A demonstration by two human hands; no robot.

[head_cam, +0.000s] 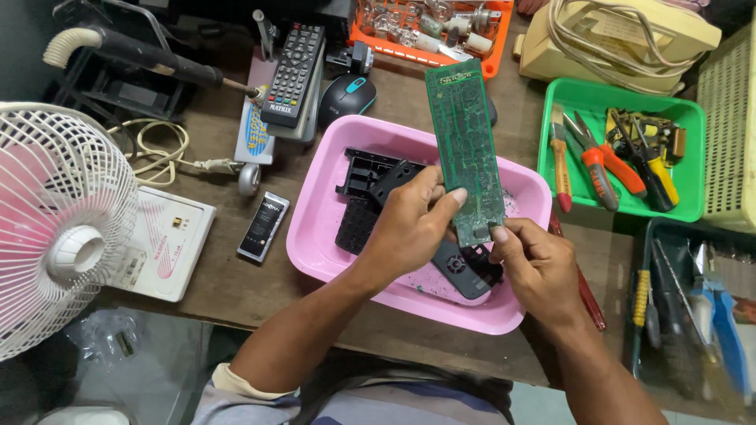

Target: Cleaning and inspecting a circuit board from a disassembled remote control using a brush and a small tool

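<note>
A long, narrow green circuit board (pixel 465 149), traced with fine pale lines, is held upright and slightly tilted above a pink basin (pixel 315 212). Its lower end is pinched between the left hand (pixel 409 224), thumb laid across the board's face, and the right hand (pixel 535 267), thumb pressed at the bottom corner. Black plastic casing parts (pixel 366 189) lie in the basin beneath. A green tray (pixel 622 98) of pliers is set to the right.

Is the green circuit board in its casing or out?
Out: both hands hold the bare board above the pink tray, where black casing parts lie.
</note>
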